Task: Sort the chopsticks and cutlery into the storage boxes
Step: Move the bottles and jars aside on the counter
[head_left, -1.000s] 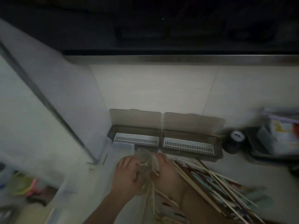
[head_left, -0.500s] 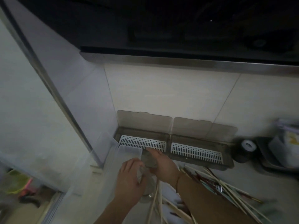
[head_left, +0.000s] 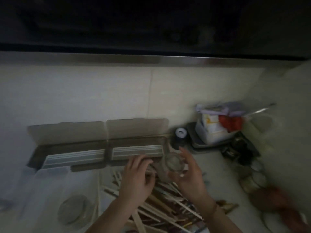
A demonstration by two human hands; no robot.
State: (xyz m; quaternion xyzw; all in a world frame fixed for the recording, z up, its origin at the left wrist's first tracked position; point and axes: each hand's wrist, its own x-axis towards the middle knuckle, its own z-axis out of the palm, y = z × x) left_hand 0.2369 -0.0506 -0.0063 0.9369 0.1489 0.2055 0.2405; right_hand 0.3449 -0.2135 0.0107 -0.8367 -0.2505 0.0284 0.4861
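Since half a second ago, both hands have shifted rightward across the counter, and the small clear glass jar (head_left: 173, 163) now sits in the right hand (head_left: 189, 174) instead of between the two hands in front of the left box.

Two brown translucent storage boxes (head_left: 134, 148) stand side by side against the tiled wall, touching end to end, both lids flipped up against the tiles; each holds one white slotted drain tray. One loose pile of pale wooden chopsticks (head_left: 168, 204), too many and too blurred to count, lies on the pale counter (head_left: 218, 165) just in front of the right box and under both forearms. One round clear lid (head_left: 74, 211) lies flat at the lower left, well apart from the pile. One clear plastic container (head_left: 50, 179) sits in front of the left box.

Bare counter shows between the jar and a dark tray of packets (head_left: 215, 132) at the right; a small dark bottle with a white cap (head_left: 180, 133) stands just beside the right box's end.

That right hand cups the jar, fingers curled round its side, thumb up. The left hand (head_left: 136, 179) hovers palm down over the chopsticks, fingers loosely bent and reaching the right box's front edge, holding nothing that I can make out.
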